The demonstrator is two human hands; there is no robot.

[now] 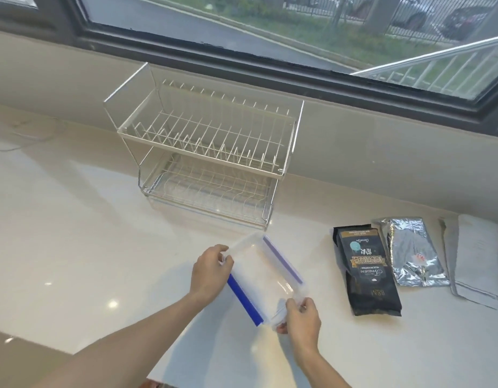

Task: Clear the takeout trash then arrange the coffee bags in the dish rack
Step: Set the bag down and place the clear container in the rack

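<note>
A clear plastic takeout box point(263, 275) with blue edges sits near the front of the white bench point(74, 233). The left hand point(210, 273) pinches its far end and the right hand point(301, 317) pinches its near end. Behind it stands a white wire dish rack point(206, 152). To the right lie a black coffee bag point(365, 271) and a silver coffee bag point(413, 252), side by side.

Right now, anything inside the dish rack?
Nothing visible: both tiers of the dish rack show only bare wire. The black coffee bag and silver coffee bag lie on the counter.
</note>
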